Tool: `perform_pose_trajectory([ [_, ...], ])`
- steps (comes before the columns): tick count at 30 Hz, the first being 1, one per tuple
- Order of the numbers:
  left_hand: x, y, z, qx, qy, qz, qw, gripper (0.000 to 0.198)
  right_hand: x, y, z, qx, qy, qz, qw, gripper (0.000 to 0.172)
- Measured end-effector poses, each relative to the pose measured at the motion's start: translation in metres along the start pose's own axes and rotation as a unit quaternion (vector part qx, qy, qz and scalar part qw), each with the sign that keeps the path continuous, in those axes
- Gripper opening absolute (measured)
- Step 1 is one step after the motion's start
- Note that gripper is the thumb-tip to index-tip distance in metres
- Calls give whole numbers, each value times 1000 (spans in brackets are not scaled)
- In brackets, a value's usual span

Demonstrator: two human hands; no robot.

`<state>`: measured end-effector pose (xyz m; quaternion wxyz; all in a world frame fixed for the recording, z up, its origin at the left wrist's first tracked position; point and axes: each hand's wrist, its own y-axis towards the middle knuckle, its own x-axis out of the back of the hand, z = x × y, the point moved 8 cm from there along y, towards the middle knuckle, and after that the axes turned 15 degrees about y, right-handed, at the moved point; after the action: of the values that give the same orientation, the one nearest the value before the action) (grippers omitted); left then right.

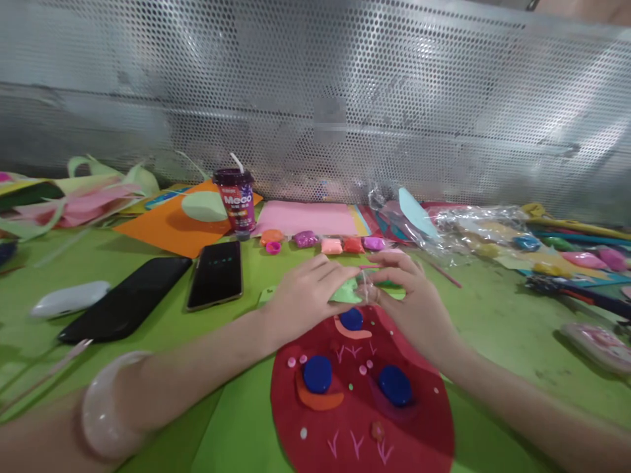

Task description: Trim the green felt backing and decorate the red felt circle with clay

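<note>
My left hand (308, 295) and my right hand (414, 299) meet over the top of a dark red paper shape (362, 427). Between their fingers is a small clear packet of light green clay (346, 292); both hands are closed on it, and its far side is partly hidden. Blue clay discs (317, 374) are stuck on the red paper, with orange, peach and purple clay curves under them. Small pink dots, pink sprig shapes and a little brown flower (377, 431) decorate it too. Under the red shape lies green paper (236, 420).
Several clay packets (332, 246) lie in a row behind the hands. A drink cup (239, 203) with a straw stands behind a phone (215, 274) and a black power bank (128, 299). Plastic bags (483, 230) and paper scraps (79, 203) lie along the perforated metal panel (276, 92).
</note>
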<state>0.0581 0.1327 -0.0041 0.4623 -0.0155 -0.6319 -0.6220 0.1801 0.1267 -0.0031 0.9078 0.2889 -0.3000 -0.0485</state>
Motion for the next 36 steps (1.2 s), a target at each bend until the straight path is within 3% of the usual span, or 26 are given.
perform_pose_trajectory([
  [10,-2,-3,0,-22,13,-10,1000,34,-15,-4,14,100,-15,110,989,16],
  [22,-2,-5,6,-34,22,-31,999,38,-18,-2,11,71,-11,121,990,8],
  [29,-6,-4,9,-22,0,-4,1000,37,-10,1,13,119,-12,86,989,7],
  [36,-18,-10,48,54,-25,24,998,38,0,5,15,126,-7,42,991,3],
])
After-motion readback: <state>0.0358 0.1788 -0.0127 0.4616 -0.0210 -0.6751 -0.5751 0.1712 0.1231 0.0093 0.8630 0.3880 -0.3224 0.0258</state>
